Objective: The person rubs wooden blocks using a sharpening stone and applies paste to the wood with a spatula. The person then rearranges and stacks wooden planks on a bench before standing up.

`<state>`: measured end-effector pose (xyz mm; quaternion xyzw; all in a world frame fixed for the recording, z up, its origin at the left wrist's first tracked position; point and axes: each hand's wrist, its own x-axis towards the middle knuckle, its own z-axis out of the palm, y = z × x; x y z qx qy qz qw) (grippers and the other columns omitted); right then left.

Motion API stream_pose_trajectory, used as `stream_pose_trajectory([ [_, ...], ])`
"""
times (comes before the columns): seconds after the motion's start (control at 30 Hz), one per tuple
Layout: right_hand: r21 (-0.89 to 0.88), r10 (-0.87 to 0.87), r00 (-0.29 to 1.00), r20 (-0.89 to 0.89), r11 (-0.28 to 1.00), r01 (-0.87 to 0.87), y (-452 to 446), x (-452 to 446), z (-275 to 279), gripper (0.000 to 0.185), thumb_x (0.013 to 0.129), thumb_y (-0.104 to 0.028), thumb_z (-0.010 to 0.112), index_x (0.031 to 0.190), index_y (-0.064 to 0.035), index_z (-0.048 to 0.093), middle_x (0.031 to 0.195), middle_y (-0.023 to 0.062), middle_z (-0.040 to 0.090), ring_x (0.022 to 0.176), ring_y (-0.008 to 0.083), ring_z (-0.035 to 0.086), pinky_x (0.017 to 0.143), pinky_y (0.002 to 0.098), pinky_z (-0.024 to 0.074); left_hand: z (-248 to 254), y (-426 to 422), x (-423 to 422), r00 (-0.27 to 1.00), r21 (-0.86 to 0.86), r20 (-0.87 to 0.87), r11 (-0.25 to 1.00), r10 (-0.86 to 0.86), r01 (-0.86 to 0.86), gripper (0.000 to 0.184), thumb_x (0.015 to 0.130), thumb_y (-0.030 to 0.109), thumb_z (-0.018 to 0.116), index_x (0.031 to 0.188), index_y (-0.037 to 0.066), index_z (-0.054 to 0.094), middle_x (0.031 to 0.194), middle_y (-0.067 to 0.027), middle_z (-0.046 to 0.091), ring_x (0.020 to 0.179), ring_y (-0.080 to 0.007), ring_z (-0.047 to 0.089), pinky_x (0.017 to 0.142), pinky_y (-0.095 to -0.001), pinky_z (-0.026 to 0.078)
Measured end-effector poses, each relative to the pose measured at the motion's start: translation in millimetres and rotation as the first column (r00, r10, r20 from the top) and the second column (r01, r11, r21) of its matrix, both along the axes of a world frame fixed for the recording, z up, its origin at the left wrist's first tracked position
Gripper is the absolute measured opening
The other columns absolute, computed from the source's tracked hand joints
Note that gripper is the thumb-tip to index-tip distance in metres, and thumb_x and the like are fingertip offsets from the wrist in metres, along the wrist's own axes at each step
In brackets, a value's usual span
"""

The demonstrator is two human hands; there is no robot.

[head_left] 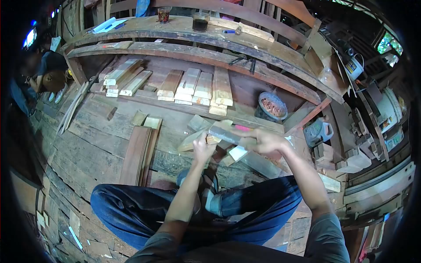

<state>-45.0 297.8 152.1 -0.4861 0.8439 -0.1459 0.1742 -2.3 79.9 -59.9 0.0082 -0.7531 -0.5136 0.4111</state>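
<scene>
In the middle of the head view, both of my hands are in front of my bent knees. My left hand (203, 151) is closed on the end of a light wooden piece (213, 140). My right hand (267, 141) is closed on a flat grey blade-like tool (224, 133) that reaches left toward the left hand's fingers. I cannot tell whether the tool touches the wood. Something pink (242, 128) shows just behind it. Below and around the hands lie wooden blocks, one with a white face (237, 153).
Stacked planks (136, 153) lie left of my hands. Several board stacks (193, 85) sit under a long bench (144, 29) that bears two glasses (201, 22). A bucket of reddish-brown material (271, 107) and a jug (319, 132) stand right. A person (52, 72) sits far left.
</scene>
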Motion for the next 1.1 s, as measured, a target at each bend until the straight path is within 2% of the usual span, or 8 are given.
stream_pose_trajectory([
  [0.13,0.175,-0.397,0.905,0.154,0.912,0.371,-14,-4,33,0.068,0.087,-0.019,0.066,0.151,-0.0269,0.045,0.128,0.0197,0.066,0.117,0.0296,0.063,0.101,0.0391,0.0472,16,8,-1,0.995,0.018,-0.093,1.000,-0.022,0.023,0.032,0.072,0.004,0.079,0.101,0.001,0.067,0.085,-0.0199,0.071,0.079,-0.0372,0.072,0.068,-0.0398,0.056],
  [0.27,-0.130,0.094,0.996,0.007,0.987,-0.092,-6,6,-8,0.066,0.085,-0.015,0.064,0.149,-0.0198,0.047,0.123,0.0194,0.068,0.102,0.0276,0.069,0.092,0.0376,0.0523,6,-1,4,0.998,0.043,0.033,0.998,-0.046,0.044,0.034,0.074,0.001,0.076,0.106,0.000,0.067,0.093,-0.0213,0.072,0.086,-0.0357,0.073,0.075,-0.0389,0.057],
  [0.4,0.186,-0.461,0.876,0.143,0.882,0.434,-24,4,40,0.067,0.085,-0.014,0.065,0.149,-0.0235,0.048,0.118,0.0177,0.070,0.099,0.0270,0.069,0.091,0.0365,0.0515,14,6,-3,0.998,0.047,-0.059,0.999,-0.026,0.029,0.037,0.073,0.001,0.077,0.108,0.000,0.068,0.093,-0.0207,0.073,0.086,-0.0353,0.073,0.076,-0.0400,0.057],
  [0.63,-0.019,-0.212,0.877,0.431,0.970,0.244,-2,2,10,0.065,0.087,-0.015,0.062,0.150,-0.0242,0.046,0.114,0.0151,0.072,0.097,0.0252,0.069,0.090,0.0350,0.0514,19,-2,5,0.983,0.046,0.175,0.998,-0.054,0.046,0.035,0.071,0.001,0.078,0.105,0.001,0.068,0.094,-0.0210,0.073,0.087,-0.0331,0.074,0.076,-0.0399,0.057],
  [0.8,-0.126,0.001,1.000,0.009,0.992,0.000,-8,15,10,0.067,0.087,-0.014,0.060,0.151,-0.0215,0.043,0.127,0.0180,0.067,0.100,0.0318,0.068,0.091,0.0372,0.0508,14,-3,4,0.999,-0.006,0.010,0.999,-0.048,0.048,0.034,0.071,0.004,0.079,0.102,-0.001,0.065,0.090,-0.0234,0.071,0.083,-0.0397,0.071,0.070,-0.0419,0.056],
  [0.83,-0.167,0.137,0.964,0.229,0.981,-0.100,-10,14,7,0.068,0.087,-0.018,0.063,0.152,-0.0215,0.042,0.124,0.0193,0.067,0.105,0.0328,0.067,0.095,0.0411,0.0492,15,-5,2,0.999,-0.010,0.025,0.999,-0.035,0.035,0.034,0.071,0.004,0.079,0.102,-0.001,0.065,0.090,-0.0232,0.071,0.084,-0.0395,0.071,0.070,-0.0419,0.056],
  [1.0,0.087,-0.232,0.973,-0.016,0.969,0.232,-7,2,29,0.074,0.083,-0.014,0.064,0.153,-0.0228,0.042,0.126,0.0187,0.067,0.104,0.0260,0.066,0.094,0.0345,0.0483,20,3,2,0.999,0.051,-0.054,0.999,0.005,-0.003,0.033,0.070,0.004,0.080,0.099,0.000,0.066,0.086,-0.0217,0.071,0.080,-0.0358,0.073,0.069,-0.0407,0.056],
  [1.1,-0.032,-0.045,0.986,0.161,0.998,0.051,-8,21,21,0.069,0.086,-0.018,0.064,0.152,-0.0258,0.043,0.124,0.0136,0.069,0.110,0.0291,0.066,0.105,0.0359,0.0420,17,-9,0,1.000,0.019,0.020,1.000,0.008,-0.008,0.033,0.071,0.005,0.081,0.100,0.000,0.067,0.086,-0.0215,0.072,0.081,-0.0349,0.074,0.069,-0.0392,0.057],
])
